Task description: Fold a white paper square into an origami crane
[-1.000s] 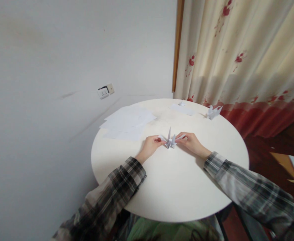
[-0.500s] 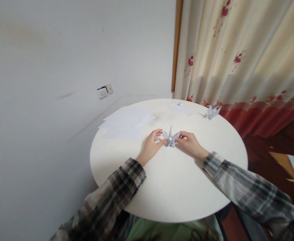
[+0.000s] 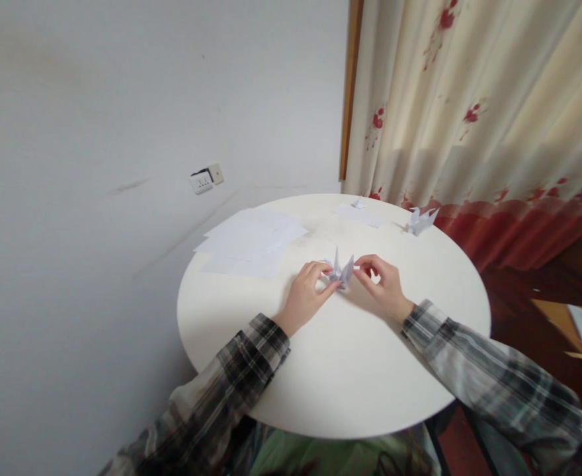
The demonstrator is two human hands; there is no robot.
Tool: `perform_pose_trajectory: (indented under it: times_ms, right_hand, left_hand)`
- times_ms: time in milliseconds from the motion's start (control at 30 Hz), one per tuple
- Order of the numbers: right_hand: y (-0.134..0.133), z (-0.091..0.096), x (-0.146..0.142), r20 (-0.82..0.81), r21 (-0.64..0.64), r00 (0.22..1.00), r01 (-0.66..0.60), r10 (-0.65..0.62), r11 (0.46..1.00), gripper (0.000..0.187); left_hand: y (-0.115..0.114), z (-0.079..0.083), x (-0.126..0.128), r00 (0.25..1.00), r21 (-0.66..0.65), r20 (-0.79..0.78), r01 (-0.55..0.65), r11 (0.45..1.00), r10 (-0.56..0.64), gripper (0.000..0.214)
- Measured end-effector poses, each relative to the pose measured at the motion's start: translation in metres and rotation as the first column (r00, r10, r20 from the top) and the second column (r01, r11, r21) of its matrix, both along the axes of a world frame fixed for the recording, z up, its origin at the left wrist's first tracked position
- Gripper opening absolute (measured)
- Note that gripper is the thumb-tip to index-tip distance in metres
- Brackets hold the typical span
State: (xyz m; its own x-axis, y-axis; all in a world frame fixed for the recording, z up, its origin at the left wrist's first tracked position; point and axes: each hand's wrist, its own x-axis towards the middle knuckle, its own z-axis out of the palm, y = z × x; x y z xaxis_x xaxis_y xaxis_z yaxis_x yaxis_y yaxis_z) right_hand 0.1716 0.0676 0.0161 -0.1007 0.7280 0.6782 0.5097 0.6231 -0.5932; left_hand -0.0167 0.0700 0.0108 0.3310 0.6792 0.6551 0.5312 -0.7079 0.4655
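A folded white paper crane (image 3: 346,272) is held between my two hands over the middle of the round white table (image 3: 340,370). One thin point of it stands straight up, and a wing slants toward the right. My left hand (image 3: 307,295) grips the crane's left side and lower front between thumb and fingers, covering part of it. On the other side, my right hand (image 3: 383,284) is closed in a pinch at the outer edge of the right wing; the fingertips hide just where they touch.
A spread of white paper sheets (image 3: 251,238) lies at the table's back left. Another, larger paper crane (image 3: 421,222) stands at the back right edge. A small folded paper piece (image 3: 358,203) rests by a flat sheet (image 3: 365,216). Behind are a wall socket (image 3: 202,182) and a curtain (image 3: 469,132).
My left hand has shifted right and closed further around the crane's left side. My right fingers have moved slightly outward and up, from the wing's lower part to its outer edge.
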Motion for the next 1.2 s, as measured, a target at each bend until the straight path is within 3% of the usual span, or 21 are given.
perform_pose_trajectory:
  times_ms: [167, 367, 500, 567, 867, 1200]
  right_hand:
    - [-0.002, -0.002, -0.007, 0.061, -0.158, 0.995, -0.07, 0.08, 0.985, 0.02]
    - [0.011, -0.002, 0.005, -0.211, -0.049, 0.974, 0.076, -0.085, 0.996, 0.02]
    - [0.023, -0.007, 0.009, -0.17, -0.134, 0.982, -0.103, 0.079, 0.986, 0.034]
    - [0.025, -0.009, 0.007, -0.158, -0.195, 0.981, -0.145, 0.115, 0.97, 0.032]
    - [0.023, -0.009, 0.001, -0.164, -0.238, 0.978, -0.167, 0.13, 0.957, 0.019]
    - [0.025, -0.009, 0.0, -0.203, -0.232, 0.961, -0.231, 0.186, 0.945, 0.022]
  left_hand:
    - [0.003, -0.003, 0.003, 0.995, -0.064, -0.104, 0.002, 0.998, -0.009, 0.02]
    - [0.005, -0.007, 0.001, 0.99, -0.13, -0.14, -0.02, 0.991, 0.001, 0.019]
    - [0.004, -0.008, 0.0, 0.987, -0.165, -0.161, -0.008, 0.986, -0.019, 0.026]
    - [0.004, -0.008, 0.001, 0.985, -0.183, -0.171, -0.002, 0.983, -0.03, 0.027]
    - [0.003, -0.009, 0.003, 0.983, -0.235, -0.18, -0.001, 0.972, -0.042, 0.023]
    - [0.002, -0.005, 0.005, 0.987, -0.303, -0.147, 0.014, 0.953, -0.062, 0.019]
